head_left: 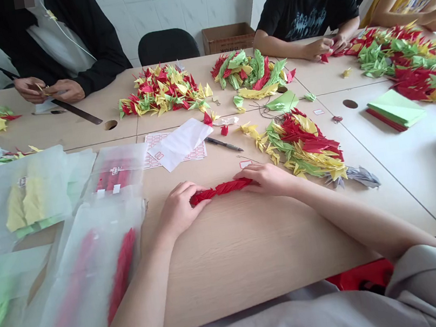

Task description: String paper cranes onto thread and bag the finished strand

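Observation:
Between my two hands a string of red folded paper pieces (227, 187) lies stretched low over the table. My left hand (181, 207) closes round its left end, thumb in front. Around the right end the fingers of my right hand (265, 179) are wrapped, hiding that tip. Just beyond my right hand is a pile of red, yellow and green folded paper strings (304, 139). To the left of my left hand are translucent bags (83, 276) with red strings inside and a red string (121, 271) by their edge.
A black pen (223, 144) and white paper sheets (182, 142) lie ahead. More coloured folded-paper piles (164, 89) line the table's far side. Green and red paper squares (394, 109) are stacked at right. Several people sit around, one person's hands (49, 91) near a metal ruler (77, 112).

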Action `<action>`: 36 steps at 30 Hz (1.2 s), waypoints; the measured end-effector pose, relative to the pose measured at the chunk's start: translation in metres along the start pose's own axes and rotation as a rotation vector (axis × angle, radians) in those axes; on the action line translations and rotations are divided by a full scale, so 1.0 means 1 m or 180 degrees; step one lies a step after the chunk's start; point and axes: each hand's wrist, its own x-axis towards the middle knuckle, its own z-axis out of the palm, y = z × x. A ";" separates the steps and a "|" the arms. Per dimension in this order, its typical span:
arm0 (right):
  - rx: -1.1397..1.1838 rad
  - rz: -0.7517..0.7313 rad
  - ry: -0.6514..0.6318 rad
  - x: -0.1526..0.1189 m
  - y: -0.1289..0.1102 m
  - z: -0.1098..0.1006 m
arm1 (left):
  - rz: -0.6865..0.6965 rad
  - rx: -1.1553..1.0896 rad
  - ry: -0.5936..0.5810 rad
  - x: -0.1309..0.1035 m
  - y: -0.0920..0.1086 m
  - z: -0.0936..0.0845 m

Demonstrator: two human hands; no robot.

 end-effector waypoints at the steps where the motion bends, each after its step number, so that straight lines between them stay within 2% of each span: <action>1: -0.0009 0.0060 -0.0015 -0.006 0.004 -0.004 | 0.0001 0.0016 -0.0001 0.000 -0.001 -0.001; 6: 0.0140 0.0424 -0.0017 -0.031 0.017 -0.023 | -0.0011 0.0114 -0.0025 -0.001 -0.002 -0.004; 12: 0.0061 0.0694 -0.0093 -0.032 0.008 -0.055 | -0.0147 0.0122 -0.0120 -0.002 -0.006 -0.003; 15: -0.0031 0.0680 -0.0174 -0.030 0.004 -0.059 | -0.0176 0.0117 -0.0127 -0.003 -0.006 -0.004; 18: -0.0035 0.0634 -0.0399 -0.032 0.008 -0.053 | -0.0173 0.0112 -0.0121 -0.003 -0.005 -0.005; 21: -0.0097 0.0963 -0.0468 -0.041 0.014 -0.051 | -0.0181 0.0104 -0.0136 -0.003 -0.005 -0.006; 24: -0.0190 0.1179 -0.0492 -0.053 0.017 -0.060 | -0.0196 0.0113 -0.0115 -0.004 -0.006 -0.007; 27: -0.0289 0.1110 -0.0484 -0.058 0.014 -0.075 | -0.0188 0.0106 -0.0080 -0.003 -0.006 -0.006; 29: -0.0327 0.1055 -0.0303 -0.054 0.009 -0.082 | -0.0170 0.0074 -0.0071 -0.003 -0.006 -0.006; 32: -0.0202 0.0965 -0.0010 -0.035 -0.004 -0.075 | -0.0153 0.0022 -0.0054 -0.002 -0.005 -0.005; 36: 0.0006 0.0439 -0.0149 -0.006 -0.016 -0.038 | -0.0205 0.0000 -0.0064 -0.002 -0.005 -0.004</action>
